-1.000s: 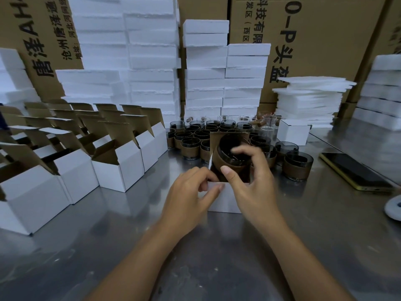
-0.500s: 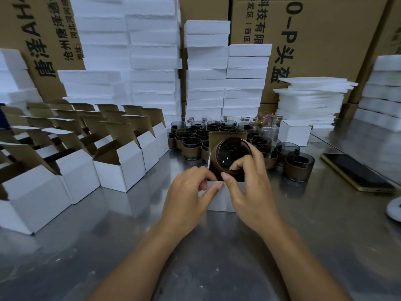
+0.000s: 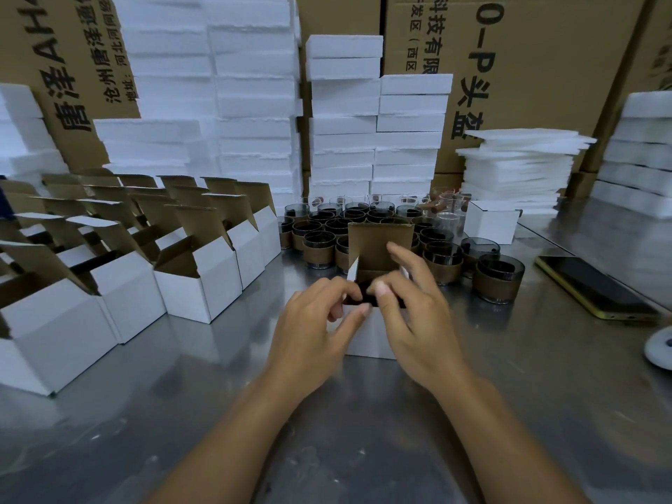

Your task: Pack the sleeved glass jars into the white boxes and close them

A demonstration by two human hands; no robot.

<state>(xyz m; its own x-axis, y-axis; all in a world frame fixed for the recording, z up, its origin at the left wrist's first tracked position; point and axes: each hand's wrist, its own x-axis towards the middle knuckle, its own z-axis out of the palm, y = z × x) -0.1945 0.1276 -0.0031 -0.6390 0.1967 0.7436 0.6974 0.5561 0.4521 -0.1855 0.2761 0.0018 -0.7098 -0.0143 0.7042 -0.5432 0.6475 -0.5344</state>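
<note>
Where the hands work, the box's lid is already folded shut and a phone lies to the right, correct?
No. In the head view the lid of the box stands upright, not folded shut. The phone does lie to the right.

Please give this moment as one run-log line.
white box: lid flap up, not closed | jar: inside, mostly hidden | left hand: pinches front wall | right hand: thumb at opening

My left hand (image 3: pixel 312 332) pinches the white box (image 3: pixel 367 340) at its front rim; my right hand (image 3: pixel 414 321) hovers loose over it, lid (image 3: pixel 378 238) upright beyond the fingertips (image 3: pixel 392 247).
</note>
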